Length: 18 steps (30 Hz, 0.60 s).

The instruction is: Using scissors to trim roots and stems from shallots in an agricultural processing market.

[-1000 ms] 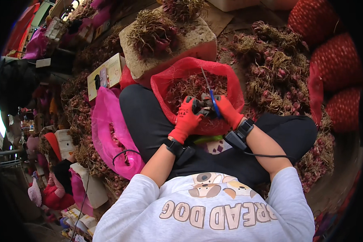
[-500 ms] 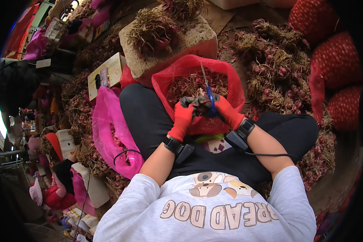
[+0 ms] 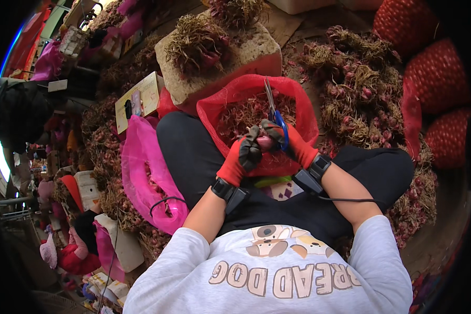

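While the left hand [image 3: 243,153] pinches a reddish bulb [image 3: 266,143], seemingly steadying it above the near side of the red mesh bag [image 3: 306,109], the right hand [image 3: 294,141] holds blue-handled scissors [image 3: 270,96] pointing far, presumably for safety, though whether that hand also touches the bulb is unclear.

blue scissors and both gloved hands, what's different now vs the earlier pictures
The blue-handled metal scissors have shifted tip-rightward slightly in the right hand. The red-and-dark-gloved left hand has turned, and a pinkish-purple bulb now shows between the hands. Unchanged: the right hand's grip on the scissors, the red mesh bag around the work.
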### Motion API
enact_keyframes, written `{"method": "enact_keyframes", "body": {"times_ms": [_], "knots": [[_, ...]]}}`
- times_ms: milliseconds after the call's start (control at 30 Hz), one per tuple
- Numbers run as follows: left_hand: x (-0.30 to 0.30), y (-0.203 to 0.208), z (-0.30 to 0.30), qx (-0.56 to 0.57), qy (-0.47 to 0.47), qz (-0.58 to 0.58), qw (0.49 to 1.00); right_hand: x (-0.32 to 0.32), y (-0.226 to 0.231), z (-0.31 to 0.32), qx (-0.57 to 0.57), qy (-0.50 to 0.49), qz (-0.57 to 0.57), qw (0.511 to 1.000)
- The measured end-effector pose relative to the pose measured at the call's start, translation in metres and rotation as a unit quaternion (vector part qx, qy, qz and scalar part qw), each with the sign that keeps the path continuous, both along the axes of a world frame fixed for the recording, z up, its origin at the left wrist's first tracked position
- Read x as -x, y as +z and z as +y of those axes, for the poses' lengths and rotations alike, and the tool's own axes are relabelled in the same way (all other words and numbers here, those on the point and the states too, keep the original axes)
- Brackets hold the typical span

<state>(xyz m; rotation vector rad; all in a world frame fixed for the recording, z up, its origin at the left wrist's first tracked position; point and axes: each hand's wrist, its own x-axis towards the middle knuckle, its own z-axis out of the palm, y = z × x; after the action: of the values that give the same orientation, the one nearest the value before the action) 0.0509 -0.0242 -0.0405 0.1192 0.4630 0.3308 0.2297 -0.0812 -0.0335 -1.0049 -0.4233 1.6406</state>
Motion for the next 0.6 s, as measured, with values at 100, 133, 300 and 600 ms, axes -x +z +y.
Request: {"method": "enact_keyframes", "body": {"times_ms": [100,133,300,600], "knots": [[-0.015,0.045,-0.010,-0.488,-0.035,0.346,0.801,-0.001,-0.014,0.000,-0.047,-0.006,-0.055,0.997],[-0.013,0.045,-0.009,-0.487,-0.035,0.346,0.801,-0.002,-0.011,-0.001,-0.034,0.008,-0.029,0.999],[0.014,0.017,0.011,-0.471,-0.156,0.285,0.820,0.002,0.000,-0.008,0.013,0.057,-0.095,0.994],[0.014,0.011,0.001,-0.832,-0.148,0.211,0.492,0.001,-0.008,-0.004,-0.053,-0.016,-0.141,0.988]]}}
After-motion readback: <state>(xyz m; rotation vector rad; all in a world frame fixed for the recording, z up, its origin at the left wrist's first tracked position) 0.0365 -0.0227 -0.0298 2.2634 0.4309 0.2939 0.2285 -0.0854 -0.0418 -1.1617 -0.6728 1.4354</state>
